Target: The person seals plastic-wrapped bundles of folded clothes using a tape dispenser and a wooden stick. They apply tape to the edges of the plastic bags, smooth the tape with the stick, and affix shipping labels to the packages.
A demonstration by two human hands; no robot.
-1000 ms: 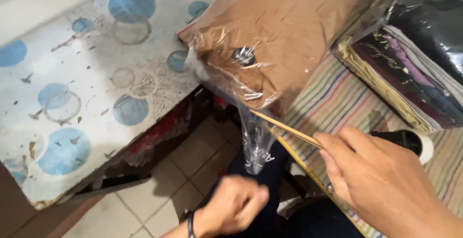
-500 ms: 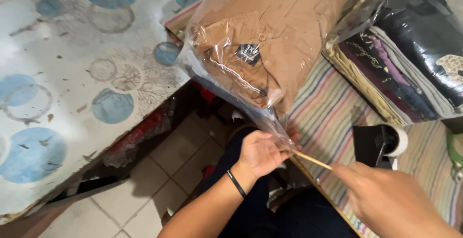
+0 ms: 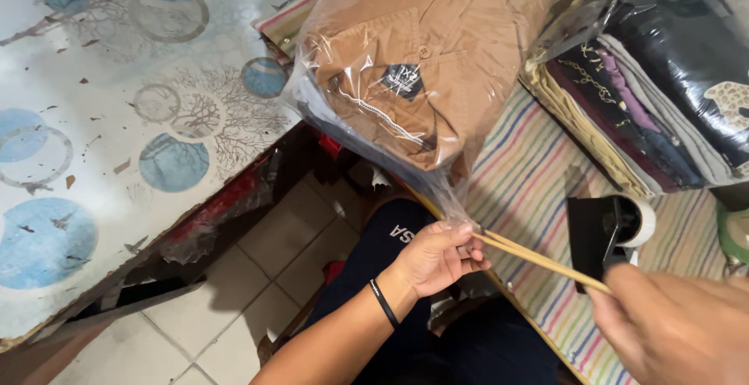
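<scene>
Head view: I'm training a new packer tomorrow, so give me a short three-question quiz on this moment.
1. True or false: the left hand pinches the gathered neck of the clear plastic bag.
2. What stretches between the left hand and the right hand?
A. a tan rubber band
B. a strip of tape
C. a white cord
3. Fill in: the black tape dispenser stands on the ______ cloth.

Key
1. True; the bag holds a folded brown garment.
2. A; the rubber band is pulled taut between both hands.
3. Striped.
</scene>
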